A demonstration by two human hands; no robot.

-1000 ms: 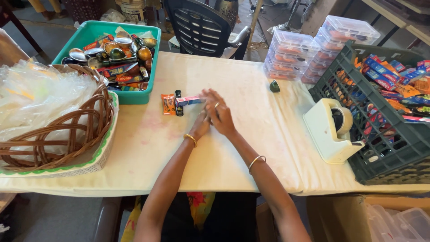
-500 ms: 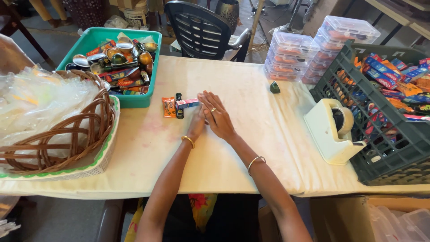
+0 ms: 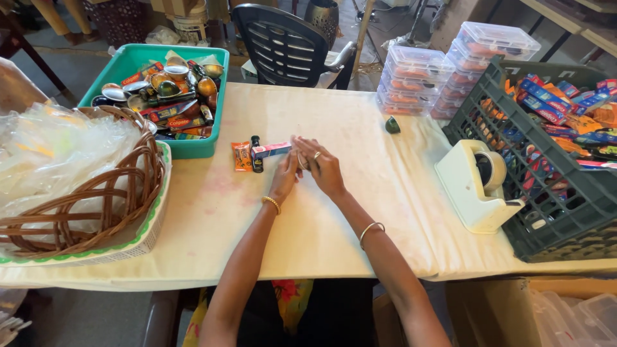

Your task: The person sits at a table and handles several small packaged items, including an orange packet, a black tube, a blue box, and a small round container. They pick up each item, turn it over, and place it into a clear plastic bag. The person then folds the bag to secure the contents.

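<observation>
Your right hand (image 3: 324, 168) and left hand (image 3: 286, 175) have lifted off the bench (image 3: 334, 231), now clasped on a small hidden item beside the pink tube (image 3: 271, 150).

Both forearms are bare, with no sleeves in view. The left hand (image 3: 285, 175) has 1 thin gold-coloured beaded bracelet (image 3: 272, 204) at the wrist. The right hand (image 3: 324, 168) wears 1 ring (image 3: 317, 155) on a finger, pale and metallic, and 1 plain, smooth metal bangle (image 3: 371, 230) sits further up the right forearm. At the near edge, below the arms, dark clothing (image 3: 334, 315) shows, with a patch of yellow, green and red patterned cloth (image 3: 292, 299) to its left.
</observation>
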